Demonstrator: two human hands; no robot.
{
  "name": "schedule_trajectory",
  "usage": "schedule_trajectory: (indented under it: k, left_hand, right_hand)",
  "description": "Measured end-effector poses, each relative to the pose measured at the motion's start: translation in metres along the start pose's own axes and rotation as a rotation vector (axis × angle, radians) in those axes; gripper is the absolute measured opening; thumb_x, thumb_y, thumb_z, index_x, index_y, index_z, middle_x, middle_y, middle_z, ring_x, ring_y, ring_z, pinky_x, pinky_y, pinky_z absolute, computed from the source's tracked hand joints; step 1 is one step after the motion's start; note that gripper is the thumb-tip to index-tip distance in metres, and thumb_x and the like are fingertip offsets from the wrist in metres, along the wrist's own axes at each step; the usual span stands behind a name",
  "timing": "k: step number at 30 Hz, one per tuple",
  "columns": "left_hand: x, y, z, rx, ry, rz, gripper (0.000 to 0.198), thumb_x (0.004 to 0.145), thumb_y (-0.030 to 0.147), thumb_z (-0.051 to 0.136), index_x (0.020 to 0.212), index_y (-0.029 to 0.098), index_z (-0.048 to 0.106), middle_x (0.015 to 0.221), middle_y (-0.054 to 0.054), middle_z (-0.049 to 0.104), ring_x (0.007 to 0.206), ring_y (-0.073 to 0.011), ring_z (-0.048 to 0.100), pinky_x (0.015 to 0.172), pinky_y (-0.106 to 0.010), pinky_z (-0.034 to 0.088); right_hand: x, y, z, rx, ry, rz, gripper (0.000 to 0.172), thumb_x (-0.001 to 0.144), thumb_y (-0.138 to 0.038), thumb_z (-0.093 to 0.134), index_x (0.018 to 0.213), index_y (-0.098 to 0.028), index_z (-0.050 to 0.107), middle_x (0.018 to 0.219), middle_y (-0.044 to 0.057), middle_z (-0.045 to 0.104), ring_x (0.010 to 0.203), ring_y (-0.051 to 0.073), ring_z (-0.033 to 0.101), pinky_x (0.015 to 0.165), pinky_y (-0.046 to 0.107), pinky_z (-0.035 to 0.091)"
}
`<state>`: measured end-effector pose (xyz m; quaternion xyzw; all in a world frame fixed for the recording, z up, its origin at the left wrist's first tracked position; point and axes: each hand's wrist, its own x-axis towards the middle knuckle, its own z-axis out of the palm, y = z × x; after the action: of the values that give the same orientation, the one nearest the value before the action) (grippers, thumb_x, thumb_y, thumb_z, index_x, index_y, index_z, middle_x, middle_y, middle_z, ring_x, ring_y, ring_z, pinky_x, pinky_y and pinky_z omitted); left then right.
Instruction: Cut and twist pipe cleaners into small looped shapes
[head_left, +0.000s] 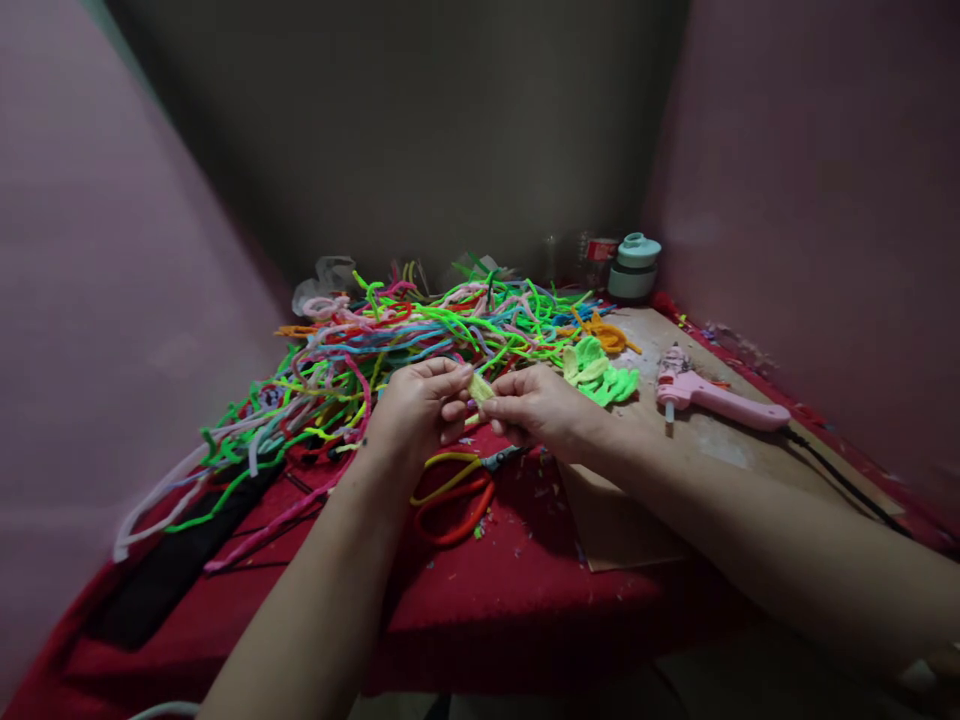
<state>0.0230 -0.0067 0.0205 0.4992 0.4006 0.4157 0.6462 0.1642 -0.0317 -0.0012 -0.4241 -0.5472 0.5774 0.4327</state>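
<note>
Left hand (420, 402) and right hand (546, 408) are both closing at the fingertips on one small pale-yellow fuzzy piece (481, 389), each pinching an end. It is sitting between them above the red-covered bench (517, 600), in front of the pile of coloured fuzzy stems (450, 335).

On method: the pinch should be staying light, since this soft pile is probably crushing easily; bending is best done in small amounts, with one hand steadying while the other works. Cut ends, if wire-cored, should be pointing away from the fingertips. Scissors (480, 485) are lying just below the hands, and wrists should be keeping clear of them. A pink glue gun (720, 398) is resting on the board (626, 525) to the right, near green leaf-like pieces (600, 378).

On visibility: fingers are covering both ends of the piece, and dim light is blurring its detail; it may be folded, but this cannot be confirmed. Both forearms are running out of frame.
</note>
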Motion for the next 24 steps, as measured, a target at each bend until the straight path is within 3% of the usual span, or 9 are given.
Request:
schedule_trajectory:
  k: [3,7,11,18,21,24]
  left_hand:
    - [0.0,-0.001,-0.001,0.062,0.048,0.054,0.019,0.066,0.022,0.066,0.063,0.016,0.049,0.038,0.008,0.04,0.03,-0.0029,0.029,0.03,-0.014,0.023]
    - [0.0,0.0,-0.003,0.097,0.072,0.108,0.018,0.068,0.024,0.065,0.064,0.016,0.05,0.039,0.007,0.042,0.03,-0.0031,0.03,0.032,-0.015,0.024]
    - [-0.001,-0.001,-0.004,0.158,0.082,0.164,0.017,0.07,0.026,0.063,0.064,0.017,0.049,0.037,0.008,0.042,0.03,-0.0037,0.029,0.033,-0.016,0.023]
    - [0.001,-0.01,0.003,0.468,0.296,0.395,0.017,0.07,0.027,0.061,0.061,0.017,0.051,0.042,0.007,0.044,0.035,-0.0039,0.036,0.036,-0.015,0.026]
    - [0.0,-0.009,0.002,0.442,0.279,0.355,0.017,0.07,0.027,0.06,0.06,0.017,0.051,0.04,0.008,0.043,0.033,-0.0038,0.034,0.035,-0.016,0.025]
    - [0.0,-0.002,-0.004,0.325,0.168,0.222,0.018,0.07,0.028,0.061,0.061,0.017,0.05,0.037,0.008,0.04,0.029,-0.0041,0.029,0.032,-0.016,0.022]
  right_hand:
    - [0.0,0.003,0.002,0.043,0.016,0.031,0.025,0.075,-0.019,0.054,0.051,-0.016,0.047,0.039,-0.006,0.043,0.031,0.003,0.032,0.033,0.018,0.021]
    - [-0.001,0.004,0.004,0.059,-0.021,-0.032,0.026,0.079,-0.029,0.055,0.058,-0.015,0.049,0.041,-0.007,0.042,0.032,0.003,0.031,0.034,0.017,0.02]
    - [-0.001,0.003,0.005,0.036,0.02,0.037,0.023,0.081,-0.025,0.051,0.061,-0.014,0.054,0.041,-0.007,0.042,0.03,0.003,0.032,0.033,0.018,0.02]
    - [-0.001,0.011,0.013,0.239,0.16,0.168,0.019,0.083,-0.024,0.047,0.065,-0.016,0.051,0.039,-0.01,0.036,0.024,0.004,0.028,0.027,0.018,0.016]
    - [-0.003,0.012,0.014,0.294,0.132,0.195,0.021,0.086,-0.025,0.043,0.07,-0.016,0.051,0.039,-0.01,0.034,0.024,0.004,0.025,0.025,0.018,0.016]
    - [-0.005,0.006,0.011,0.234,0.007,0.209,0.016,0.085,-0.024,0.047,0.075,-0.015,0.054,0.045,-0.007,0.043,0.029,0.006,0.037,0.03,0.018,0.029]
